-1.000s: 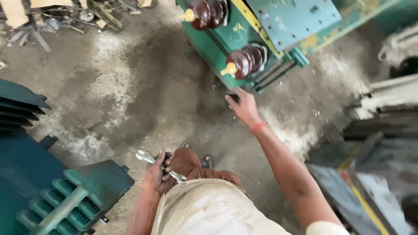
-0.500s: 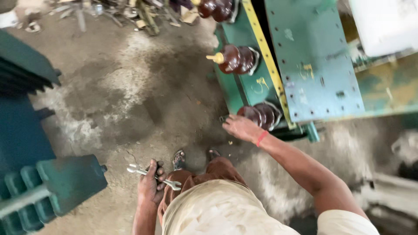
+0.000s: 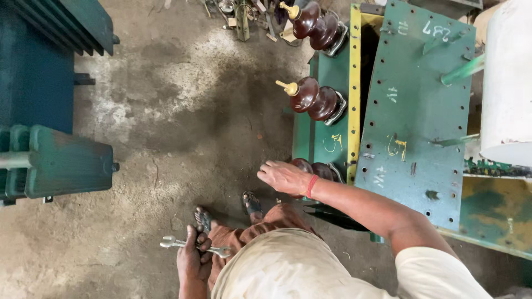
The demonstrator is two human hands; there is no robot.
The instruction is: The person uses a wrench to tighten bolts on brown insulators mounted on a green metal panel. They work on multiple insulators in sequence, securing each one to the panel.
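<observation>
Concrete floor | left hand (image 3: 192,261) closed round spanners (image 3: 194,246) | right hand (image 3: 284,177) loosely open on brown insulator (image 3: 317,168)

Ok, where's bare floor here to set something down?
Bare concrete floor lies open between the finned blue-green unit and the green tank. Crowded: scrap pile at top, and around the right hand by the brown insulators. Left hand holds wrenches.

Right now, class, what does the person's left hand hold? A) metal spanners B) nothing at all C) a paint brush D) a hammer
A: the left hand is closed around shiny metal spanners whose ends stick out on both sides of the fist, while the right hand rests on a brown insulator on the green tank.
</observation>
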